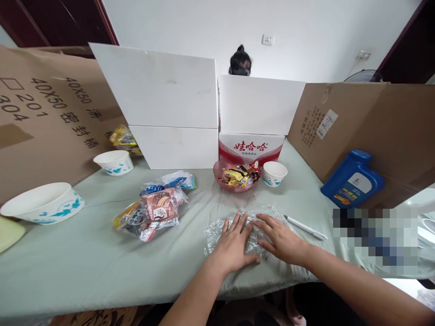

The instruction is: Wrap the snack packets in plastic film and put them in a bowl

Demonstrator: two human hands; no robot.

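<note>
Clear plastic bag [213,236] is lying flat and crinkled on the pale green tablecloth [84,258], at the lower centre of the frame, near the front edge of the table.

1. You are pressing your left hand [234,246] palm down on the middle of the bag. The fingers are stretched out and slightly spread; nothing is being clasped.
2. You are laying your right hand [281,241] palm down on the right part of the bag, fingers extended and pointing left toward the other hand. This hand is also lying open and is gripping nothing.
3. The two hands are sitting just beside each other, with the fingertips almost meeting over the bag.

Surrounding items:
- A white pen [305,227] is lying just right of the bag, apart from your right hand.
- A pink dish [216,172] of wrapped snacks is standing above the bag at centre frame, with a small paper cup [273,174] just beside it on the right.
- A pile of snack packets [154,212] is lying left of centre.
- A blue jug [351,180] is leaning at the right against brown cardboard [390,117].
- Two paper bowls are standing at the left: a large one [41,204] and a smaller one [114,162].
- White boxes [163,104] are standing across the upper centre, with another person [240,61] partly showing behind them.
</note>
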